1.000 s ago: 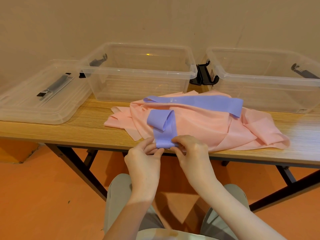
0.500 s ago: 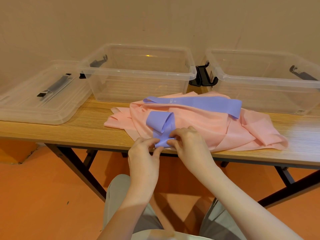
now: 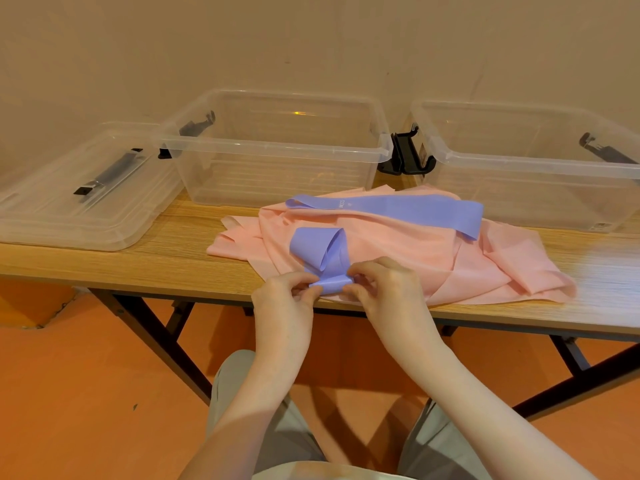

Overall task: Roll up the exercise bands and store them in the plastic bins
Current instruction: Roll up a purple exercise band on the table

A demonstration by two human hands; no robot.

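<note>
Wooden table [image 3: 145,261]: long top on dark metal legs, set against a plain wall; orange floor beneath

2 clear plastic bins along the back of the top: middle bin [image 3: 277,150] behind the bands, right bin [image 3: 519,161] beside it with black latches between them; both stood open-topped, nothing seen inside

Clear lid [image 3: 69,209]: lay flat at the left end of the table, touching the middle bin's left side; black handle across its centre

Pink band [image 3: 398,258]: wide, thin sheet, lay crumpled and folded on the table in front of the 2 bins; its near edge reached the table's front edge

Purple band [image 3: 391,207]: narrower strip, lay on top of the pink band; far stretch ran flat from left to right, bent over at the right end; near stretch formed a loose upright loop, then ran toward the front edge, where its end was turned into a small roll

Left hand [image 3: 284,299]: fingers and thumb curled, pinched the left side of the small purple roll

Right hand [image 3: 384,289]: fingers curled, pinched the right side of the same roll; both hands sat at the table's front edge, above the person's grey-clad knees
</note>
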